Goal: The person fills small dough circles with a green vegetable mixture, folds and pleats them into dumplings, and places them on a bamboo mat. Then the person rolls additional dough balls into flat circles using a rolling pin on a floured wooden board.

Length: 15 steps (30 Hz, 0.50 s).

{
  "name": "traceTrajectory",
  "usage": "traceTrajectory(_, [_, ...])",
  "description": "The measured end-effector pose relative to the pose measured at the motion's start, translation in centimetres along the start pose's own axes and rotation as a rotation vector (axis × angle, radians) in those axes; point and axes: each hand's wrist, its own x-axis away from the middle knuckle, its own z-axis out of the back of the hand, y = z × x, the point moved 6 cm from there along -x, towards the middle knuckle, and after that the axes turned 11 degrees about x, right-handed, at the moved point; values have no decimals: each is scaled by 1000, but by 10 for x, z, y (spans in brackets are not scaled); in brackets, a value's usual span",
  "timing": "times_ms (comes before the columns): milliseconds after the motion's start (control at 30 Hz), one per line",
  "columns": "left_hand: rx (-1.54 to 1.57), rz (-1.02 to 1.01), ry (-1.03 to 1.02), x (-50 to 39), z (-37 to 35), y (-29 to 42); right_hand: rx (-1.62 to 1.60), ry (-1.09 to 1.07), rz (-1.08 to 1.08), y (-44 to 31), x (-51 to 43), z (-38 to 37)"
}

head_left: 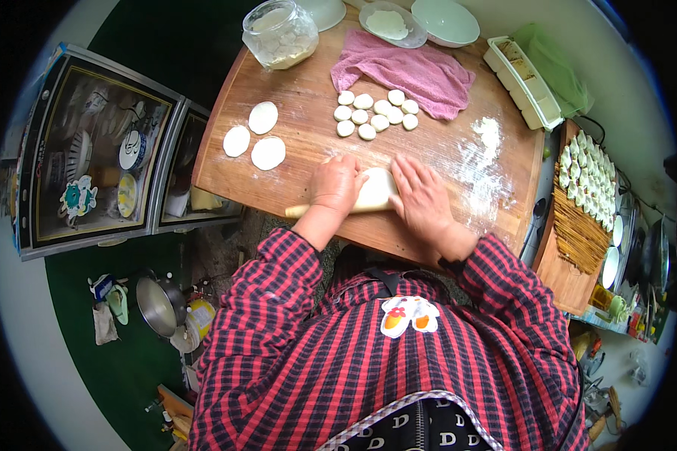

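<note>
A pale wooden rolling pin [297, 211] lies along the near edge of the wooden table, across a flat white dough wrapper [379, 183]. My left hand [337, 183] is curled at the wrapper's left side, its thumb on the dough; the fingertips are partly hidden. The pin's left end sticks out past my left wrist. Over the pin's right end lies my right hand [423, 191], fingers stretched forward beside the wrapper. Beyond my hands sit several small dough pieces [366, 132]. Three rolled wrappers [268, 153] lie to the left.
A pink cloth [400, 67], a clear jar of flour [281, 39] and bowls [445, 22] stand at the table's far side. Loose flour [485, 163] dusts the right. A white divided box [523, 84] is at the far right. Shaped dumplings [587, 175] rest on a stick mat [581, 225].
</note>
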Motion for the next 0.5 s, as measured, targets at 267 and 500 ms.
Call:
traceTrajectory(267, [-13, -162, 12, 7, 0, 7, -189, 165, 226, -1, 80, 13])
traceTrajectory(500, [305, -83, -131, -8, -10, 11, -131, 200, 212, 11, 95, 13])
